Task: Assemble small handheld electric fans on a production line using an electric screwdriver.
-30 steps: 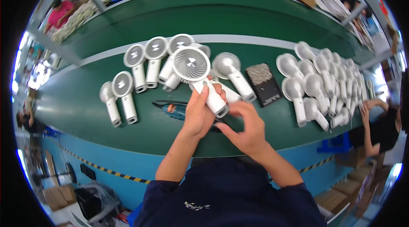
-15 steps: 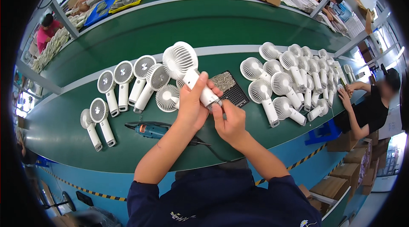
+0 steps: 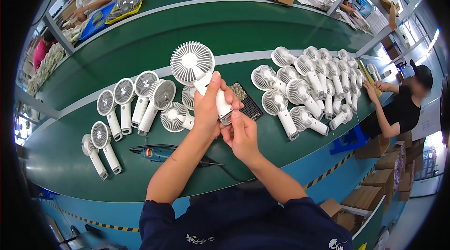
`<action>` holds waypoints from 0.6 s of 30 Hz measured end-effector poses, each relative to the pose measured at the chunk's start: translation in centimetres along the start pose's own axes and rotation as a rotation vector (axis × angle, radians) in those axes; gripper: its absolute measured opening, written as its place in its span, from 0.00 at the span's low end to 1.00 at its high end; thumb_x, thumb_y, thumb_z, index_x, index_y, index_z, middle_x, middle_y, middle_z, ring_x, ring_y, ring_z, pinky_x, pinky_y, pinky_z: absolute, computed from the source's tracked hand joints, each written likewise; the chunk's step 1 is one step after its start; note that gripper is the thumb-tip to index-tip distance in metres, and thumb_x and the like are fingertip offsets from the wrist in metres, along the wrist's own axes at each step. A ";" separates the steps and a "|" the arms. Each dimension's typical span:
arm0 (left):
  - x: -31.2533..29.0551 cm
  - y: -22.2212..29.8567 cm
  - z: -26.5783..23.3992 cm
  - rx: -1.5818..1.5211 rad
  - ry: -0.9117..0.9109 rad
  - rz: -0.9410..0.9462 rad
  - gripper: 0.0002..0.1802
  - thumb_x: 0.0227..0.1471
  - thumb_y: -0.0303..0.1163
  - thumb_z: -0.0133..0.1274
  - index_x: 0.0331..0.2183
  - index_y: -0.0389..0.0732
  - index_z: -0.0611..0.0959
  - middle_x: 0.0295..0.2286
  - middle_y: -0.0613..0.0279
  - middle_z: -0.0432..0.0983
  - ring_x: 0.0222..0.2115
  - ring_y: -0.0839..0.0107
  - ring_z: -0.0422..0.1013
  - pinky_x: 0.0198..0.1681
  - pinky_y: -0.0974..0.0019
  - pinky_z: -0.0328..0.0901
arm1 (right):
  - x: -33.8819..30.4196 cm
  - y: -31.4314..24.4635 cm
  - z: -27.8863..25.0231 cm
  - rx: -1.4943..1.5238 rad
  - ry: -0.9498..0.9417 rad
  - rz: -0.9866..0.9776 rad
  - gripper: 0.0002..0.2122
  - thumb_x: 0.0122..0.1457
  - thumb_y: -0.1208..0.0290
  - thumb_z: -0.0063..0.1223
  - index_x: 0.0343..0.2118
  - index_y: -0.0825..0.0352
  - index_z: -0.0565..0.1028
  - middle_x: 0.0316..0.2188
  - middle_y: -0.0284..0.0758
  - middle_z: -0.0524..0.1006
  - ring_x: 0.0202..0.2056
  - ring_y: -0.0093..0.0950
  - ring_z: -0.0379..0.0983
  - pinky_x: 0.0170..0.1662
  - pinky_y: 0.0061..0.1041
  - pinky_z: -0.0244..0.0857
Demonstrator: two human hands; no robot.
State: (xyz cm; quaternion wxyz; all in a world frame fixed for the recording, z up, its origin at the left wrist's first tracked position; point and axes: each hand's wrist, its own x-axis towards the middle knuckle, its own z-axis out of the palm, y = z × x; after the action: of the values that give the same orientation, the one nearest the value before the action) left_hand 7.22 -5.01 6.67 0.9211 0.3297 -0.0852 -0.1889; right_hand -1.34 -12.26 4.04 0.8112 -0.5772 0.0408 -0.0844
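A white handheld fan [image 3: 191, 60] is raised over the table, its round grille tilted up and away from me. My left hand [image 3: 206, 109] is closed around its handle. At the handle's lower end, my right hand [image 3: 243, 135] pinches with thumb and fingers; anything small between the fingertips is hidden. A black tray with a grid of holes [image 3: 254, 109], its far part filled with tiny metallic pieces, lies just beyond my right hand. On the table left of my forearms rests a teal electric screwdriver [image 3: 157, 153] with a black cord.
Several fans with grey faces [image 3: 124, 91] lie at the left; many white ones [image 3: 300, 91] are crowded at the right. A fan [image 3: 173, 117] lies right behind my left hand. A metal rail [image 3: 234, 57] borders the green table. A co-worker [image 3: 398, 109] sits at the far right.
The view has shifted slightly, and the held fan has turned so its grille shows more squarely. My right hand stays at the handle's end, its fingers now more underneath.
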 end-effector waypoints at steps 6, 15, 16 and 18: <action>0.3 -0.6 -0.9 0.052 0.038 -0.005 0.18 0.60 0.45 0.50 0.28 0.40 0.69 0.16 0.63 0.67 0.14 0.71 0.70 0.19 0.66 0.72 | -0.4 1.0 0.7 0.160 0.069 0.107 0.20 0.70 0.57 0.33 0.27 0.67 0.70 0.13 0.26 0.63 0.12 0.13 0.53 0.15 0.14 0.46; 0.0 -0.3 -0.7 0.089 0.049 -0.044 0.20 0.61 0.47 0.47 0.28 0.40 0.69 0.16 0.63 0.67 0.14 0.72 0.69 0.19 0.67 0.71 | -0.9 0.5 1.2 0.380 0.094 0.225 0.20 0.70 0.56 0.34 0.28 0.68 0.68 0.14 0.29 0.65 0.11 0.15 0.52 0.15 0.15 0.47; -0.1 0.0 -0.4 0.084 0.050 -0.048 0.20 0.61 0.47 0.46 0.28 0.40 0.69 0.16 0.63 0.67 0.14 0.72 0.69 0.20 0.67 0.72 | -0.7 0.2 1.2 0.290 0.107 0.205 0.20 0.70 0.56 0.34 0.28 0.68 0.69 0.14 0.29 0.65 0.11 0.15 0.53 0.15 0.15 0.47; -0.2 0.0 -0.2 0.105 0.073 -0.031 0.20 0.62 0.48 0.44 0.29 0.40 0.69 0.16 0.63 0.67 0.16 0.72 0.69 0.20 0.68 0.70 | -0.4 -0.1 1.0 0.294 0.090 0.233 0.20 0.70 0.56 0.33 0.28 0.68 0.69 0.14 0.30 0.66 0.11 0.16 0.56 0.15 0.16 0.49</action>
State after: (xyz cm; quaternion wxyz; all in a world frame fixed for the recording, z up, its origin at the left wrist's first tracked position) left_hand 7.08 -4.82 6.51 0.9019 0.3857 -0.0564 -0.1861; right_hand -1.55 -11.33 4.42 0.8885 -0.4395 0.1308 -0.0207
